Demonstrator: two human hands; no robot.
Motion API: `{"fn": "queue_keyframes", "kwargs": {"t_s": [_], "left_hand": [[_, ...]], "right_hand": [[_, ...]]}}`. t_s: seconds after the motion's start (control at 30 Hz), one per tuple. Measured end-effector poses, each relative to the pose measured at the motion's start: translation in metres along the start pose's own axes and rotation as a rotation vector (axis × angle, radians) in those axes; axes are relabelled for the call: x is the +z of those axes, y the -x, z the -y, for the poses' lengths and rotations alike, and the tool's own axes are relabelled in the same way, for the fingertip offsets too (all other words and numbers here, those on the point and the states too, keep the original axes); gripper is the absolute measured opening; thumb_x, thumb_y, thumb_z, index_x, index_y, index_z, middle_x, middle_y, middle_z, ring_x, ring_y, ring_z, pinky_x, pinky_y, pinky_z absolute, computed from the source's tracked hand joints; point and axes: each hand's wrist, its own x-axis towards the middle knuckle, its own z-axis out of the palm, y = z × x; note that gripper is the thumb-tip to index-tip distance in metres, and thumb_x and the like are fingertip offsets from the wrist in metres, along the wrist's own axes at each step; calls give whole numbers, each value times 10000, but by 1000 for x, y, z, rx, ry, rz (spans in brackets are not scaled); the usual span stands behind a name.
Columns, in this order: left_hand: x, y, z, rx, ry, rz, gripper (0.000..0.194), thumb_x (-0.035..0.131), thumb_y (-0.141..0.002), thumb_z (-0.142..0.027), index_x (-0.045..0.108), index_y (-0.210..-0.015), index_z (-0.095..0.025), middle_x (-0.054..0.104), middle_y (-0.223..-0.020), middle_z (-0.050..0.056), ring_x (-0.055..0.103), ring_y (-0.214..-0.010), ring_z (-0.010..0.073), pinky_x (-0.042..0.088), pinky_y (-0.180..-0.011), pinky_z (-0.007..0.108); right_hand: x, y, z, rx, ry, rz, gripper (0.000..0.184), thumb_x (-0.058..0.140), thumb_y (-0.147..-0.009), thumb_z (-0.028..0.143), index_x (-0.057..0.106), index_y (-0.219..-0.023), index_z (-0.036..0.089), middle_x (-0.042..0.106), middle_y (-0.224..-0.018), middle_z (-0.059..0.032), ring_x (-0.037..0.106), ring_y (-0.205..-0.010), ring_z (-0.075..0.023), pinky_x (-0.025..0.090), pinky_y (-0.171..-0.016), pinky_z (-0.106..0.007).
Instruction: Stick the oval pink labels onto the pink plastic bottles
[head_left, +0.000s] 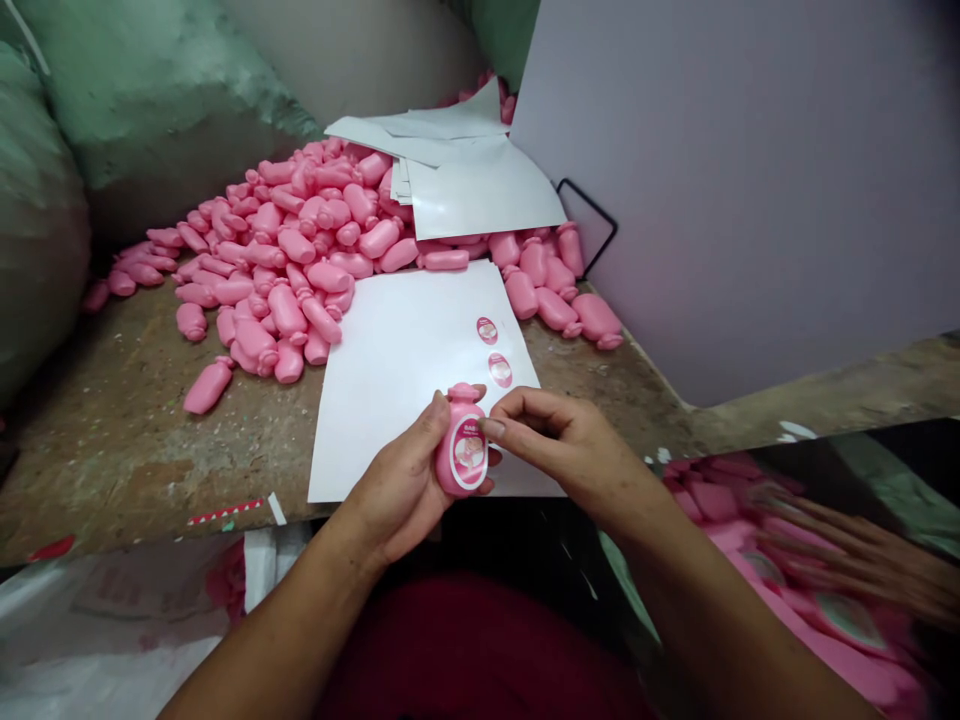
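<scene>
The white sheet in front of you looks like smooth matt paper, and the stickers on it have a glossy finish. Over that sheet, your pink bottle is smooth plastic with a soft sheen. Beyond the sheet, the heaped bottles are the same smooth plastic, and the curling sheets look glossy and coated. Left of it, the worktop is rough, stained and gritty.

Rough workbench beside a lilac board
Loose pink plastic bottles heaped under curling white sheets; bulging green sacks at left.
</scene>
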Motion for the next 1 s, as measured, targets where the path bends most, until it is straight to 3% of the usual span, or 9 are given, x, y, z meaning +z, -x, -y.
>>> {"fn": "queue_keyframes", "kwargs": {"t_s": [0.17,0.4,0.67,1.0], "left_hand": [[-1,-1,-3,-30,20,30,387,402,-1011,-428,613,-1204,-166,616,-981,71,609,-783,140,527,-582,230],[6,1,-5,-51,62,2,373,374,-1032,-368,608,-1200,-130,652,-962,75,621,-782,114,514,-665,203],[12,4,-6,-3,11,-55,370,332,-1046,-328,572,-1226,-111,692,-1004,103,663,-918,165,523,-788,260],[7,2,0,37,-54,-50,371,352,-1039,-372,575,-1219,-137,650,-1149,120,636,-1022,192,464,-617,234]], "right_hand": [[1,0,-1,-11,-83,48,359,743,-755,531,642,-692,193,618,-660,8,516,-620,-130,391,-602,-273],[-2,0,-10,73,-226,91,358,735,-785,501,605,-666,189,390,-543,78,279,-499,-72,230,-500,-252],[-2,-3,-1,12,-86,70,318,740,-768,475,624,-662,199,494,-576,53,421,-554,-101,345,-560,-262],[0,-1,-2,26,-7,23,286,692,-780,461,617,-681,203,580,-651,20,470,-590,-118,362,-559,-262]]}}
